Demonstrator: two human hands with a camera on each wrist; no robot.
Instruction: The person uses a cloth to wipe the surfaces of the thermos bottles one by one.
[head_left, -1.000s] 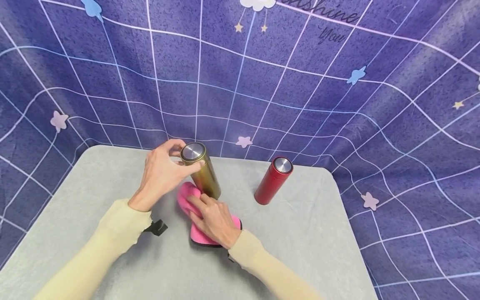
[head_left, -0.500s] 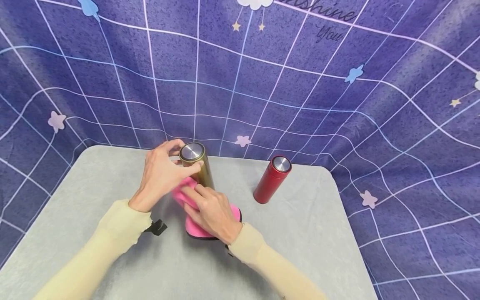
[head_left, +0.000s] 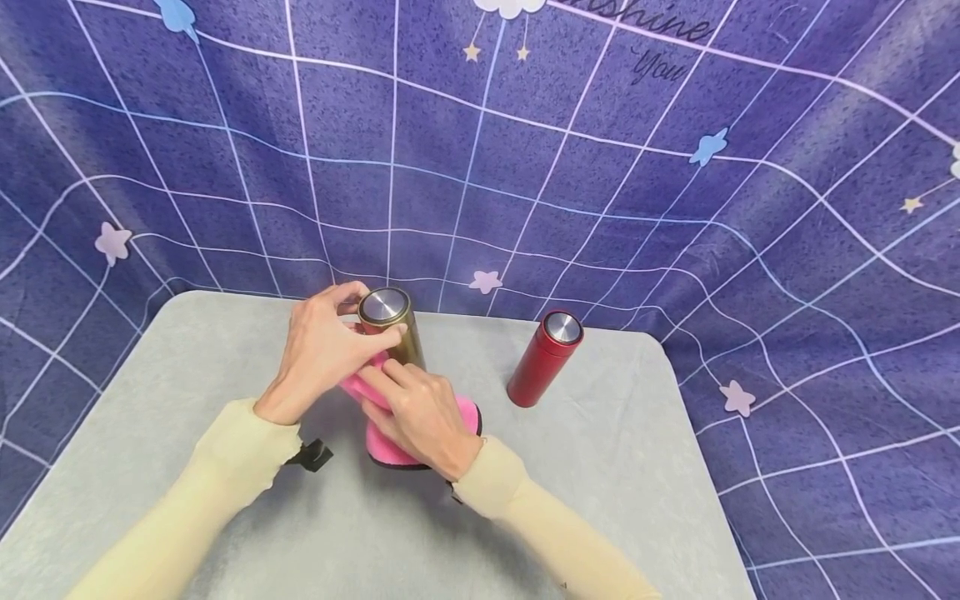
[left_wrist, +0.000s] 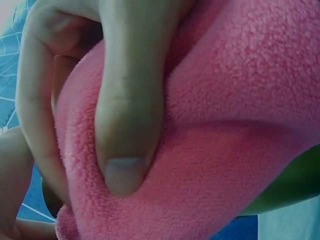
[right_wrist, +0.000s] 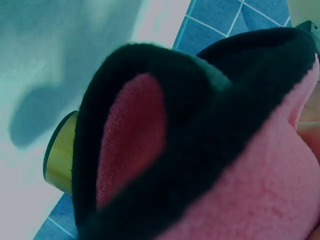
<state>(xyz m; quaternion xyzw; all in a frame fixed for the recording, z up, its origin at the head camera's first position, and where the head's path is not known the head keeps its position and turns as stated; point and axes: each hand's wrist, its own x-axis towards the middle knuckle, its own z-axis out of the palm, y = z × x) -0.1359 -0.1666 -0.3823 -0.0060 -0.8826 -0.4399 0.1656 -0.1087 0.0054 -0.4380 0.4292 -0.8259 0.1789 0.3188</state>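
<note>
A gold metal thermos flask point(head_left: 407, 346) with a shiny round top stands at the back of the table. My left hand point(head_left: 322, 337) grips it near the top, thumb at the near side and fingers round the far side. In my right hand point(head_left: 420, 412) is a pink fleece cloth point(head_left: 386, 446) with dark edging, bunched against the flask's near side. The left wrist view shows a thumb point(left_wrist: 127, 125) pressing into the folded cloth point(left_wrist: 225, 160). In the right wrist view the cloth point(right_wrist: 255, 190) covers most of the flask point(right_wrist: 61, 165). The flask's lower part is hidden.
A red thermos flask point(head_left: 545, 360) stands upright to the right of both hands. A purple patterned curtain point(head_left: 555, 167) hangs behind the grey-covered table point(head_left: 615, 483). A black strap end point(head_left: 311, 455) sticks out at the left wrist.
My right hand has slid the cloth a little up and left along the gold flask, and the cloth's loose part has followed. My left hand keeps its grip near the top.
</note>
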